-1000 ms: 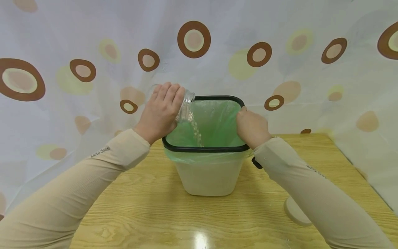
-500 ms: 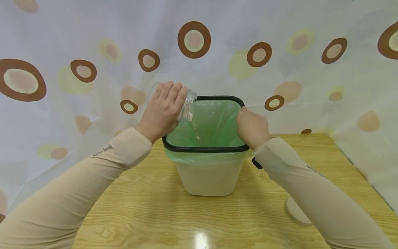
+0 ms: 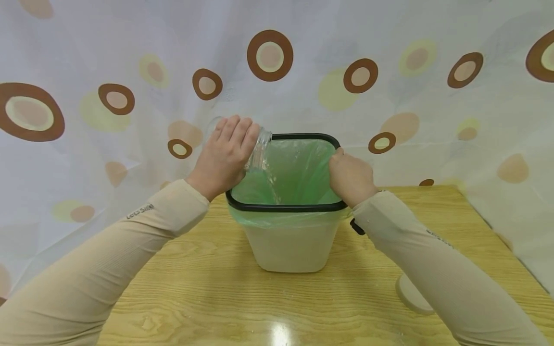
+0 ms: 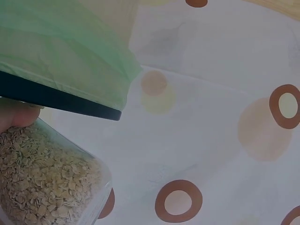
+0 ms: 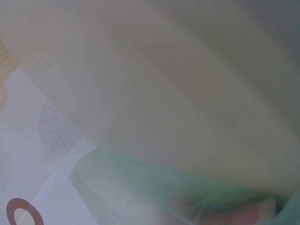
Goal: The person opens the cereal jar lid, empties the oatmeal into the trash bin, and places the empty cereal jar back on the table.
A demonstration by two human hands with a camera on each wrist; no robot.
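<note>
Over the left side of the bin (image 3: 292, 250), my left hand (image 3: 227, 156) grips a clear jar (image 3: 263, 144) tipped mouth-down. A thin stream of oat flakes (image 3: 272, 185) falls from it into the green bin liner (image 3: 311, 166). In the left wrist view many oat flakes (image 4: 51, 180) still lie inside the jar, beside the dark rim. My right hand (image 3: 351, 178) holds the bin's black rim (image 3: 285, 208) and liner at the right side. Its fingertips are mostly hidden; the right wrist view shows blurred bin wall and green liner (image 5: 126, 183).
A round beige disc (image 3: 413, 294), like a lid, lies on the wooden table (image 3: 195, 288) at the right, partly behind my right forearm. A white sheet with brown and yellow spots (image 3: 303, 101) hangs behind and at both sides.
The flow of oats thins half a second ago, then continues in a thin stream. The jar and left hand shift slightly up and back down. The right hand and bin stay in place.
</note>
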